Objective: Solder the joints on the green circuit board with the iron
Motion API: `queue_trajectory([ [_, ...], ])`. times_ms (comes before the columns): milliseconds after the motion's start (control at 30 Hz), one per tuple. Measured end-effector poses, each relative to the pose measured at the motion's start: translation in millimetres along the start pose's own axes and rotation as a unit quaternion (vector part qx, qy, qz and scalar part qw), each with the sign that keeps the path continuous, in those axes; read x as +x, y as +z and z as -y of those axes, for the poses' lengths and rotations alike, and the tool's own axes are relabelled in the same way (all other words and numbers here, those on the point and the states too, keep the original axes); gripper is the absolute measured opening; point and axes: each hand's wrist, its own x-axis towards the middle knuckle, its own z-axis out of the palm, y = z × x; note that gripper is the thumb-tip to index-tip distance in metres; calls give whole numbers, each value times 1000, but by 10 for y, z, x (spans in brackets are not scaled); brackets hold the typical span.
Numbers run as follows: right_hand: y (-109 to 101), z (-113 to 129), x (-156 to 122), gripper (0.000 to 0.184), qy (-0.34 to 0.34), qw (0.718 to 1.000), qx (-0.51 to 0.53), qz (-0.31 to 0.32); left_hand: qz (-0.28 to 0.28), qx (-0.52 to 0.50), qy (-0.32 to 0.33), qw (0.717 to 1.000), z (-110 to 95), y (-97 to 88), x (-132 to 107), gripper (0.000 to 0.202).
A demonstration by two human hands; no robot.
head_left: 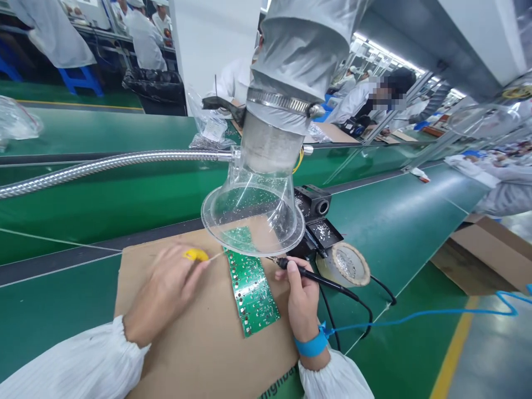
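Right hand point(302, 296) is gripping the black soldering iron point(320, 279) tight like a pen, its tip pointing left at the green circuit board point(252, 293). Left hand point(166, 291) is pinching a small yellow tool point(195, 255), its thin pale end reaching right towards the board's left edge. The board is lying flat on the cardboard sheet point(199, 343), its far end sitting under the clear fume hood point(253, 221). A tape roll point(344, 265) is resting just right of the iron.

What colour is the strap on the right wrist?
The wrist strap is blue, best seen in head view.
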Motion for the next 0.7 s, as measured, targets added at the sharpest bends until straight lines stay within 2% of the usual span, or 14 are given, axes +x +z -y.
queue_trajectory([
  [100, -32, -5, -11, 37, 5, 1000, -4, -1, 28, -1, 67, 997, -249, 47, 30, 29],
  [200, -93, -25, -40, 37, 8, 1000, -9, -4, 48, 10, 86, 995, -359, 125, 9, 32],
  [367, -128, -45, -62, 37, 8, 1000, -20, 1, 48, -26, 75, 996, -305, 157, -24, 19],
  [700, -98, -45, -70, 30, -12, 999, -42, 31, 60, -21, 68, 996, -239, 242, -31, 26],
])
